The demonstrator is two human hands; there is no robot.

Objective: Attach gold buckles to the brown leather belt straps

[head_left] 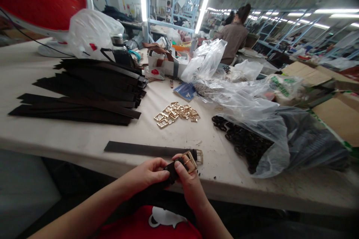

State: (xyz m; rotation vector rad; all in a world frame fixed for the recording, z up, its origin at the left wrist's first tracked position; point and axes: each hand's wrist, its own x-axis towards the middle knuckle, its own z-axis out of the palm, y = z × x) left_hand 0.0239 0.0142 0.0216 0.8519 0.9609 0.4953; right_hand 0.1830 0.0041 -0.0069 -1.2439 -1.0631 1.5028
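Observation:
Both hands hold one black strap [174, 168] above the table's front edge. A gold buckle [190, 161] sits at the strap's right end. My left hand [153, 171] pinches the strap, thumb on top. My right hand [186, 175] grips it beside the buckle, thumb on the strap and fingers behind the buckle. Just behind them lies another black strap [134, 149] with a gold buckle [199, 156] on its right end. Farther back is a pile of loose gold buckles [176, 113]. Many black straps [84, 93] are stacked at the left.
A clear plastic bag [272, 157] with black loops [244, 140] lies at the right, cardboard boxes [339, 115] beyond it. A blue booklet [185, 91] and a white box [165, 65] are at the back. A person [232, 39] is in the background.

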